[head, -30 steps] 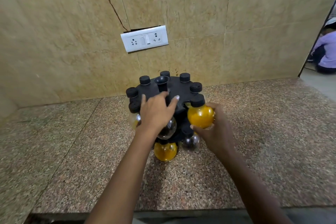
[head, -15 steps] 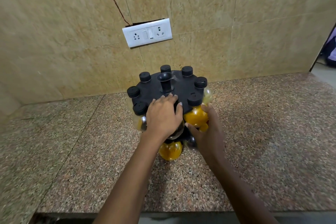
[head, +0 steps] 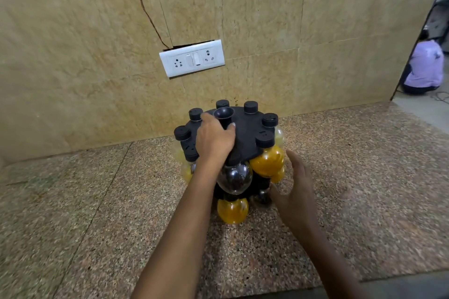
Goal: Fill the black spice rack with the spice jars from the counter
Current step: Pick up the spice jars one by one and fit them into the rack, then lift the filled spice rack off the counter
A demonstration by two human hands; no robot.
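Left hand (head: pixel 213 141) grips rack (head: pixel 245 133) handle (head: pixel 224 116), fingers curled round its stem. Right hand (head: pixel 295 192) spread, just beside orange jar (head: pixel 267 161), holding nothing.

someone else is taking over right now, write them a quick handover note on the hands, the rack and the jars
Left hand: rests on top of the black spice rack, fingers curled around its centre handle.
Right hand: open, holds nothing, just beside the rack's near right side.
Jars: the orange jar hangs in its top-tier slot at the near right. A clear jar with dark contents hangs at the front, and another orange jar sits in the lower tier.
Done: every visible top slot shows a black cap.
Left: no loose jars are visible on the counter; check the rack's hidden far side.
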